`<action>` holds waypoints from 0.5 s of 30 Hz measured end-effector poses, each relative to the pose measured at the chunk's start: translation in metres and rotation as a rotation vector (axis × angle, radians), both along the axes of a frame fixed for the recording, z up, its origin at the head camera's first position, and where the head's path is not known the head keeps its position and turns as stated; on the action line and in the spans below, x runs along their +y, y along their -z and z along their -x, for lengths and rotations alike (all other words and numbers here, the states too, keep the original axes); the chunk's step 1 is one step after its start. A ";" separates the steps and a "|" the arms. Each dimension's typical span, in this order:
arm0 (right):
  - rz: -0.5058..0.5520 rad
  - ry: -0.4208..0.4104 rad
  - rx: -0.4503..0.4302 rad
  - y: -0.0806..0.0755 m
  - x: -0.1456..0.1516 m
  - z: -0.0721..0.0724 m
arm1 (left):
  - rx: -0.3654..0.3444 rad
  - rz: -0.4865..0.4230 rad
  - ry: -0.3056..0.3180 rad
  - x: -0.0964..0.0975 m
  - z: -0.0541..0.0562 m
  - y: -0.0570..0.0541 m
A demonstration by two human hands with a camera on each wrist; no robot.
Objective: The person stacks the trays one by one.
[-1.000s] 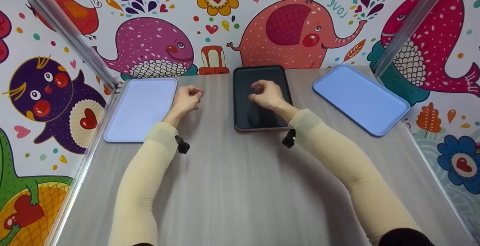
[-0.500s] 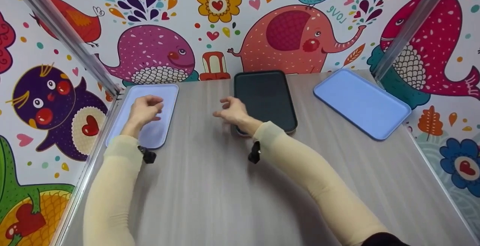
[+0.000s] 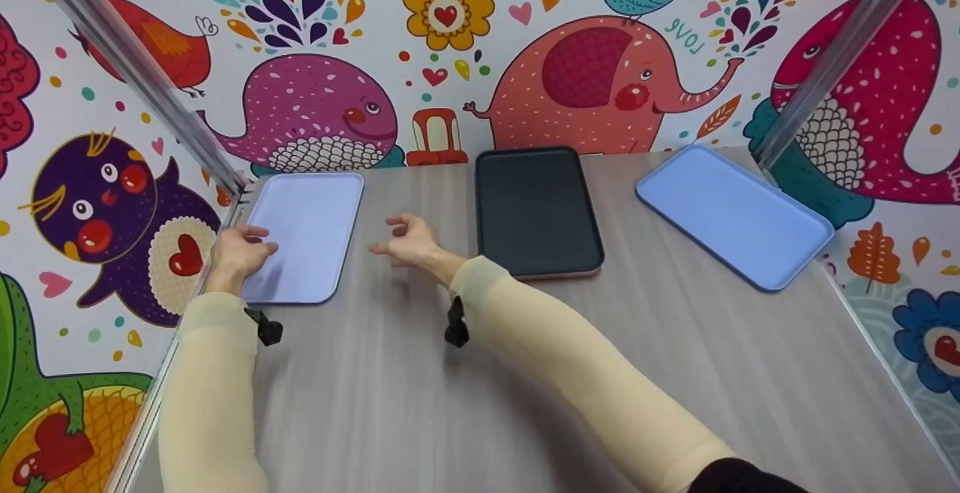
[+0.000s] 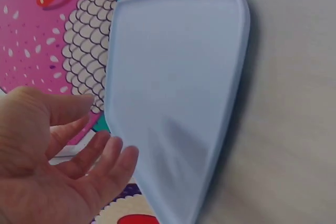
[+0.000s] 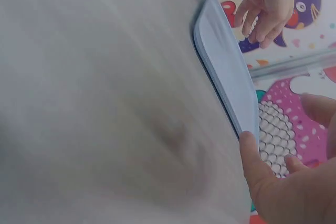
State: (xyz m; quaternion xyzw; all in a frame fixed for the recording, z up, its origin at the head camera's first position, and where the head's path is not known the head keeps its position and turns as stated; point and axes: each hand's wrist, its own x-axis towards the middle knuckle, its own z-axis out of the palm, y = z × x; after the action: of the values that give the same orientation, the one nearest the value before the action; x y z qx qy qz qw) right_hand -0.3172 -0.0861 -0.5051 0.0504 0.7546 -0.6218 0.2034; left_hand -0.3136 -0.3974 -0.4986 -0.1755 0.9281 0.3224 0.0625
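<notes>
Over the left edge of a pale blue rectangular tray (image 3: 311, 234) is my left hand (image 3: 238, 254), its fingers loosely bent and holding nothing. Its shadow falls on the tray's flat inside in the left wrist view, where the hand (image 4: 68, 156) is apart from the raised rim. My right hand (image 3: 411, 241) is held above the table, right of that same tray, thumb and fingers spread with nothing between them. In the right wrist view, a fingertip of the right hand (image 5: 294, 192) overlaps the end of the tray (image 5: 226, 61).
A black tray (image 3: 538, 211) lies at the back middle, a thin pinkish edge showing under its near side. Another blue tray (image 3: 735, 215) lies angled at the back right. Patterned walls (image 3: 442, 95) and metal posts (image 3: 832, 58) bound the grey table (image 3: 390, 403).
Both hands have moved left: the left from beside the pale blue tray's right side across to its left edge, the right from over the black tray to the gap between the trays.
</notes>
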 end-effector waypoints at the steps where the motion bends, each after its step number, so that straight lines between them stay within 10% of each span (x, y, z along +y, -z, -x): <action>1: 0.006 -0.003 -0.008 0.001 -0.005 -0.001 | -0.007 0.006 -0.007 -0.002 0.000 0.003; 15: -0.005 -0.056 -0.024 0.030 -0.037 0.003 | -0.066 0.025 -0.122 -0.017 0.006 0.028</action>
State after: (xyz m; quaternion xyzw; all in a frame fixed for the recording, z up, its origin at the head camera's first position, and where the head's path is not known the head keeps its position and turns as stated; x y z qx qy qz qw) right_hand -0.3206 -0.1236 -0.5349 0.0371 0.7547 -0.6135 0.2294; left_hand -0.3200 -0.4148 -0.5269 -0.2431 0.9170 0.3081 0.0711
